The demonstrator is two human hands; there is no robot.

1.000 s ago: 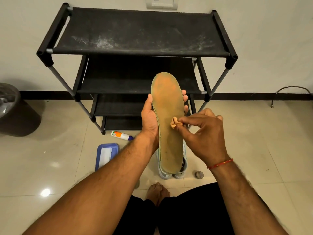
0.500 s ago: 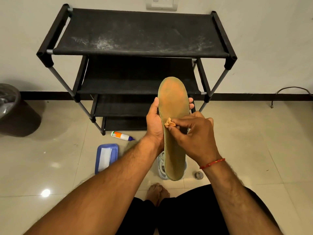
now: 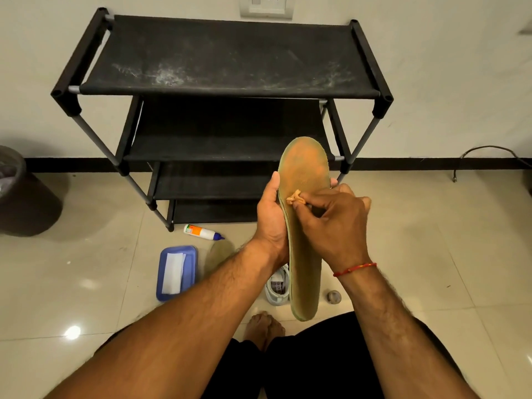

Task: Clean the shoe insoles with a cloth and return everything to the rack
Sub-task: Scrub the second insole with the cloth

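- The glossy tiled floor (image 3: 431,254) fills the lower part of the view, and a person sits on it facing a pale wall with a socket plate (image 3: 266,5).
- A black four-tier shoe rack (image 3: 224,61) stands against that wall, its top shelf streaked with pale dust.
- A dark bin (image 3: 26,203) sits at the far left edge, well apart from the rack.
- The insole (image 3: 305,283) – yellow-green, with orange staining toward the toe – is held upright in mid-air before the lower shelves, toe end up.
- The left hand (image 3: 272,214) grips it from behind: the thumb lies along the left edge and the fingers curl round to the right edge.
- The right hand (image 3: 336,223), with a red thread (image 3: 355,268) at its wrist, pinches a small wadded orange cloth (image 3: 295,197) between thumb and fingers – pressed to the insole's face near its left edge.
- A blue tray (image 3: 190,254) holding a white sheet lies on the floor to the left of the arms.
- What looks like a second insole (image 3: 220,253) lies just beside the tray, partly hidden by the left forearm.
- A white shoe (image 3: 277,286) shows behind the held insole.
- A white bottle with an orange label (image 3: 201,232) lies on its side near the rack's foot.
- A small round object (image 3: 334,296), too small to identify, rests to the right of the held insole's heel.
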